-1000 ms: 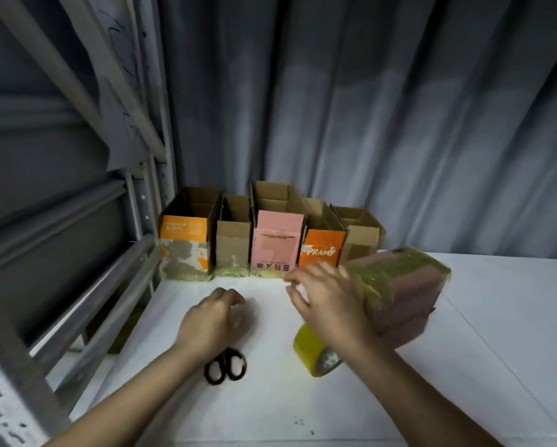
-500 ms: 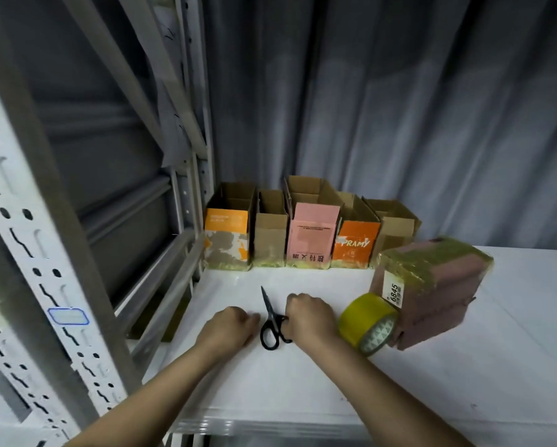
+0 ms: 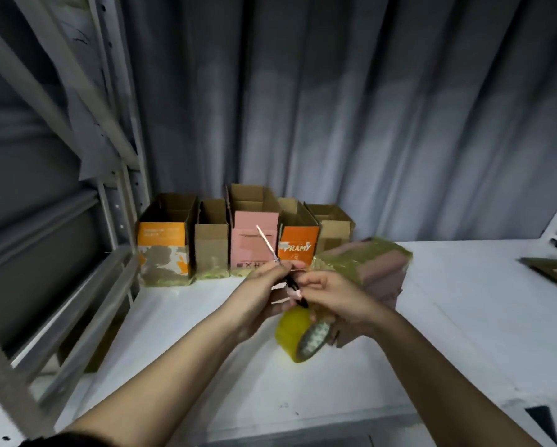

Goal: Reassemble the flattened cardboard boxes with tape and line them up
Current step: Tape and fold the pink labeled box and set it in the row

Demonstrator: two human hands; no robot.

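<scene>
Cardboard boxes (image 3: 245,233), five of them already standing open-topped, form a row at the back of the worktop (image 3: 464,317), touching side by side; the leftmost stands just beside the metal shelving frame (image 3: 122,201). A sixth box, the pink box wrapped in yellowish tape (image 3: 377,269), sits in front of the row's right end, not yet lined up.

We hold the scissors (image 3: 280,269) above the worktop between both hands, blades pointing up and away toward the row. The fingers of the left hand (image 3: 258,295) curl around the scissors near the pivot. The right hand (image 3: 332,295) has its fingers curled at the black handles; whether they pass through the loops we cannot tell, as the frame is blurred there. The tape roll (image 3: 299,337) stands on edge on the worktop below the hands, touching the pink box.

We judge the step in hand to be readying the scissors for a tape cut. To do it well, we seat the right-hand fingers fully in the loops, release the left hand, and keep the blade tips clear of the row.

Edges and room: the frame bounds the left side, and the row and the curtain (image 3: 351,108) close the back. To the right of the pink box the worktop shows open surface, with a flat brown item (image 3: 551,269) near the right edge. The front edge lies below our forearms.
</scene>
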